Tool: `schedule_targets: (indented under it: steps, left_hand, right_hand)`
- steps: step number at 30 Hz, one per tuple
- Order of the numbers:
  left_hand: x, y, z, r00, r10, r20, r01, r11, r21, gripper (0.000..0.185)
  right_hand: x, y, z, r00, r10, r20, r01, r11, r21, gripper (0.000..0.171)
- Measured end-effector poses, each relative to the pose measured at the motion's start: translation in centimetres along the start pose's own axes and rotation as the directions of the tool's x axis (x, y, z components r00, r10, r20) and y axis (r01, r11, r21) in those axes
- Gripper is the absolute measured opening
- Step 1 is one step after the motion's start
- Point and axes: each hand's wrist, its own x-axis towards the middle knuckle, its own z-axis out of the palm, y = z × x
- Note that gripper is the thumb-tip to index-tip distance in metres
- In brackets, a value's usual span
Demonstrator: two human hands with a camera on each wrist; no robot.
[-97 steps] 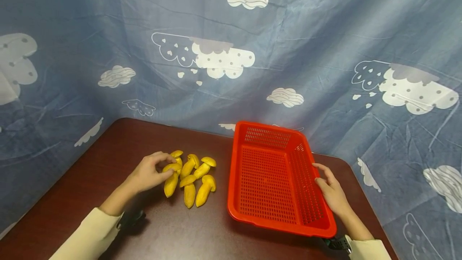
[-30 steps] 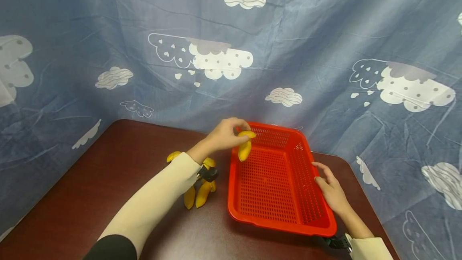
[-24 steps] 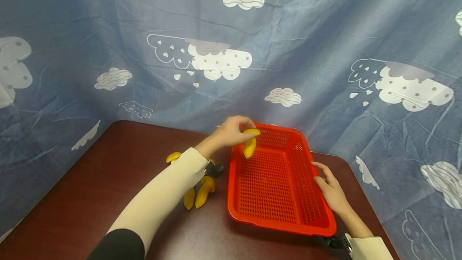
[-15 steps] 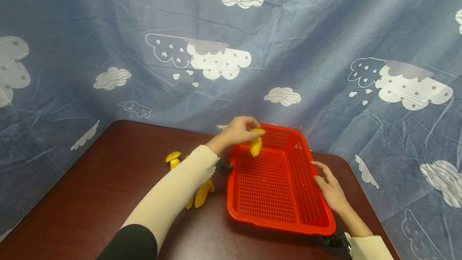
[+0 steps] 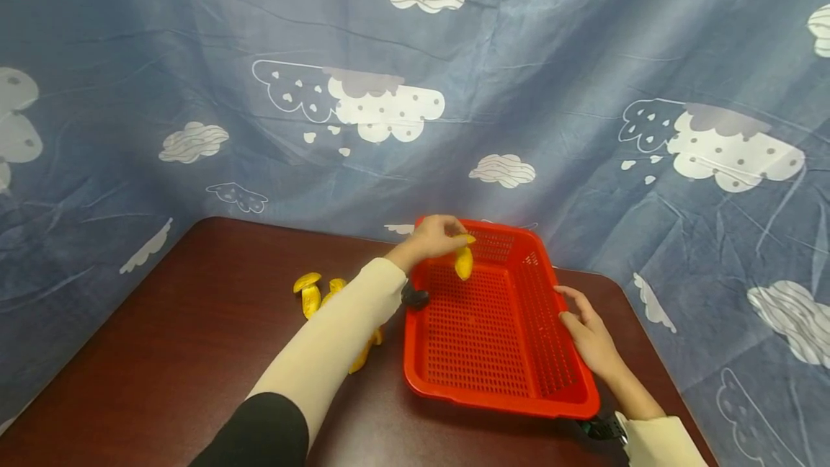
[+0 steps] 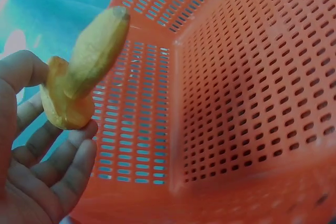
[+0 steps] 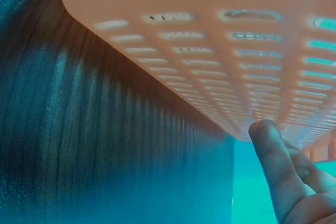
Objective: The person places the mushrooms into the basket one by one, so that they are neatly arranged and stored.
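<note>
At the left, yellow mushroom-shaped pieces [image 5: 311, 300] lie on the dark table [image 5: 194, 308], some partly hidden behind the left sleeve [image 5: 346, 334]. Next comes the left hand [image 5: 433, 236], over the far left corner of the red basket [image 5: 493, 401], thumb and fingers clamped on the cap of one yellow mushroom [image 5: 463, 265]. Its cap sits at the fingertips, well clear of the palm, and its stem hangs free below the grip, over the basket's inside. The step in hand looks like bringing this piece into the basket; the next move probably calls for lowering it toward the slotted floor, then parting the fingers. At the right, the right hand [image 5: 593, 337] grips the basket's right rim, its thumb at the edge and its fingers along the outer wall, seemingly steadying it.
</note>
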Motion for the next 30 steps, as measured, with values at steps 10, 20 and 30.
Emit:
schedule_targets:
  steps: [10, 20, 30]
  left_hand:
    - [0.4, -0.6, 1.1, 0.996, -0.006, 0.09, -0.004, 0.993, 0.117, 0.024]
    - [0.2, -1.1, 1.7, 0.994, 0.009, 0.111, -0.044, 0.948, 0.314, 0.023]
    - [0.5, -0.7, 2.7, 0.989, -0.055, 0.137, -0.023, 0.86, 0.51, 0.017]
  right_hand:
    - [0.3, 0.2, 0.0, 1.0, 0.01, 0.001, -0.01, 1.0, 0.021, 0.043]
    - [0.4, 0.3, 0.4, 1.0, -0.001, 0.031, 0.0, 0.999, 0.045, 0.044]
    - [0.2, 0.3, 0.0, 0.999, -0.022, 0.033, 0.02, 0.998, 0.064, 0.043]
